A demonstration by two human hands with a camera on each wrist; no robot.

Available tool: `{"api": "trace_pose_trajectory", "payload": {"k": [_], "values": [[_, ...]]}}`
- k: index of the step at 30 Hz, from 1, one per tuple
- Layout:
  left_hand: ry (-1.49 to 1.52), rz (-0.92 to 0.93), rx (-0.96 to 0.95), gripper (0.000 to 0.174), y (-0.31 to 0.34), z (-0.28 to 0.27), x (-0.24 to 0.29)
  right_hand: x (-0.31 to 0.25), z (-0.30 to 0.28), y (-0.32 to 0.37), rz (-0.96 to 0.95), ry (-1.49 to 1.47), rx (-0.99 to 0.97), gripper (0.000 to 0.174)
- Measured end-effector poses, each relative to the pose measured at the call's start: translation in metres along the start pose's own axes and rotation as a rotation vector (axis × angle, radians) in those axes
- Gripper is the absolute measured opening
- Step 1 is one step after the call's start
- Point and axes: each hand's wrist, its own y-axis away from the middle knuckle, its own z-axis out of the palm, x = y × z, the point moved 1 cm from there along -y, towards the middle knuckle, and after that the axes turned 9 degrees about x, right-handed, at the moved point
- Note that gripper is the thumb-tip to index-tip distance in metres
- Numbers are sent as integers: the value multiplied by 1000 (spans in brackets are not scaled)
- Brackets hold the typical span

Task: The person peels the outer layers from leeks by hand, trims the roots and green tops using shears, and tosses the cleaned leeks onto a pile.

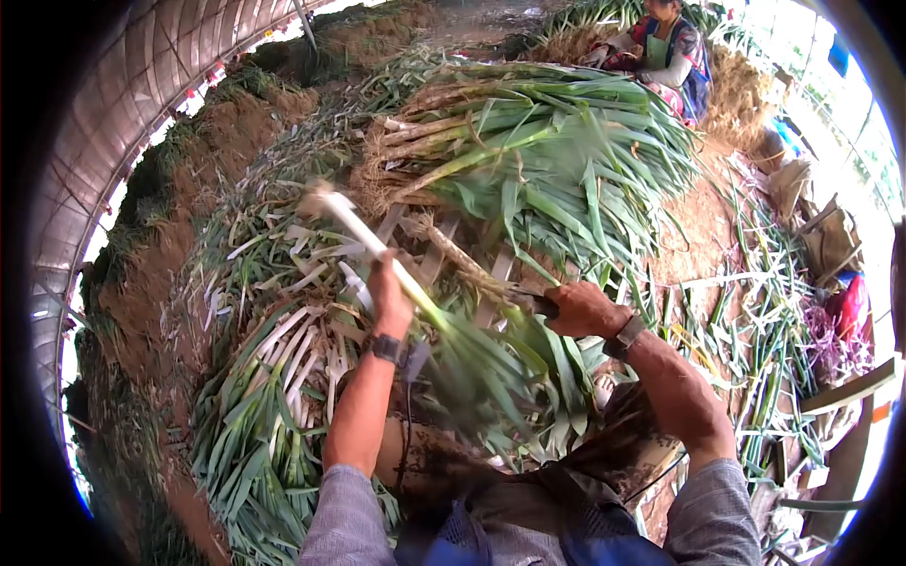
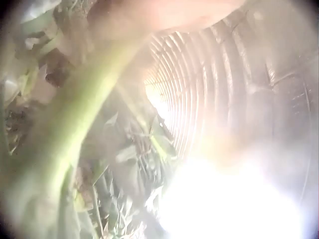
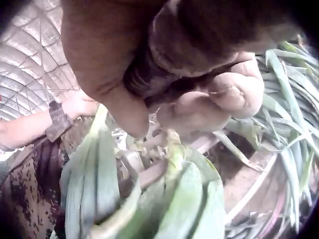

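My left hand [image 1: 389,292] grips a leek [image 1: 357,223] by its white shaft. The root end points up and to the far left, blurred, and the green leaves fan down toward my lap. In the left wrist view the pale green leek [image 2: 89,99] runs below my fingers. My right hand [image 1: 587,309] is curled round a dark handle [image 3: 142,74]; the rest of that tool is hidden. Just left of this hand, another leek [image 1: 461,253] with a brown, soil-stained shaft lies over wooden slats [image 1: 432,262].
A big heap of untrimmed leeks [image 1: 576,141] lies ahead. Cleaned leeks [image 1: 274,406] are piled at my left. Leaf scraps [image 1: 746,311] cover the ground at right. A seated person [image 1: 670,57] is at the far right. A curved greenhouse wall [image 1: 123,123] rises at left.
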Motion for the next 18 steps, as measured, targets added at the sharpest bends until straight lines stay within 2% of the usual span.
{"api": "trace_pose_trajectory", "payload": {"k": [1,3,7,11,13,15,16,18], "values": [[40,58,150,23,-2,0,11,7,3,4,36,63,-87,25],[36,185,209,24,-13,-9,27,14,4,13,43,55,-121,26],[125,296,265,26,-33,-30,85,30,6,30,24,152,-146,26],[7,684,242,26,-32,-28,192,34,4,38,85,214,-203,22],[-302,890,289,24,-20,-29,251,38,5,43,142,243,-241,22],[-628,995,269,31,-9,-43,299,30,-7,49,133,261,-195,19],[-634,993,270,31,-15,-59,318,35,-5,49,150,266,-169,18],[-1220,1054,394,37,-32,-87,349,49,1,54,144,256,-88,16]]}}
